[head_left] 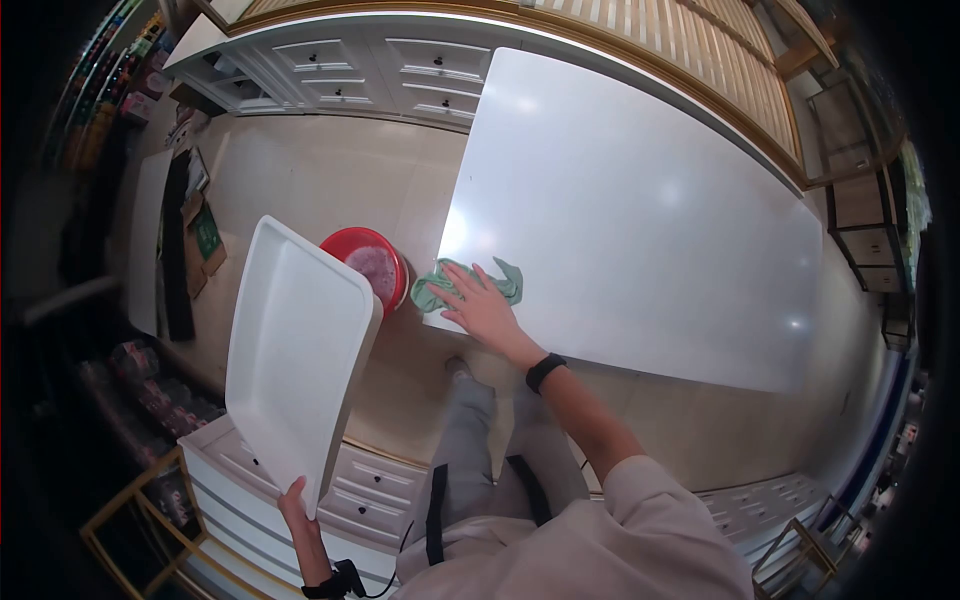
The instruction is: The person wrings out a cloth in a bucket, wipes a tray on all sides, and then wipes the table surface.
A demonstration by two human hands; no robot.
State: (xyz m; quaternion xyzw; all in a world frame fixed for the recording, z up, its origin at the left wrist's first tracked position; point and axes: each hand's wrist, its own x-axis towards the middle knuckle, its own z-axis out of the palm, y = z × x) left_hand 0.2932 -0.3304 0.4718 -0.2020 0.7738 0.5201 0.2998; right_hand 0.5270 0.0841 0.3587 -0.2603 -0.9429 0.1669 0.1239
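Note:
My left hand [298,503] grips the lower end of a large white plastic tray [300,330], thumb on the rim and the other fingers hidden behind it. The tray is tilted up, its shallow hollow side facing me. Flat on a green cloth [510,285] lies my right hand [485,308], fingers spread. The cloth is crumpled near the left corner of a glossy white tabletop [640,210]. Partly behind the tray stands a red bucket [345,240] with foamy liquid in it.
White drawer cabinets [390,75] line the far wall, with more drawers [375,490] beside my legs. Flattened cardboard [205,235] lies on the floor at left. A gold-framed rack [130,510] stands at lower left, near wrapped bottles [155,385].

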